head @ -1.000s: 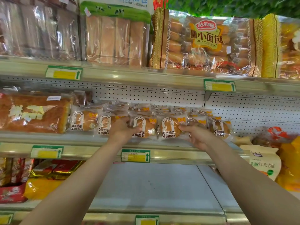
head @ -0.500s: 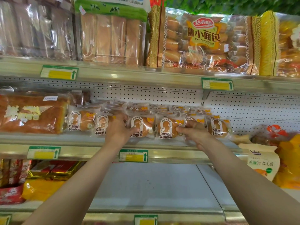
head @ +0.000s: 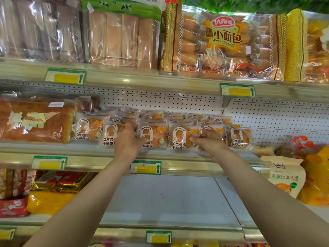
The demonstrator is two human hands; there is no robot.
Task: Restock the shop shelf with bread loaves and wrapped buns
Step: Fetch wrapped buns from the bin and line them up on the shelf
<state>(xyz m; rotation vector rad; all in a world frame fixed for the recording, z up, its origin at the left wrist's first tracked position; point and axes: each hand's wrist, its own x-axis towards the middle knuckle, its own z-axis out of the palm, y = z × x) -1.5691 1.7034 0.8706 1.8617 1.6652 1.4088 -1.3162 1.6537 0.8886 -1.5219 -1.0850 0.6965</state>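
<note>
Big loaf sits left of the wrapped buns; left hand and right hand each pinch a front-row bun on the shelf.

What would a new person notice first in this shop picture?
Probably the two bare arms reaching to the middle shelf, where the left hand and the right hand grip wrapped buns in the front row. Next, the big Mini French bread bag on the top shelf, and the large brown loaf at middle left.
</note>
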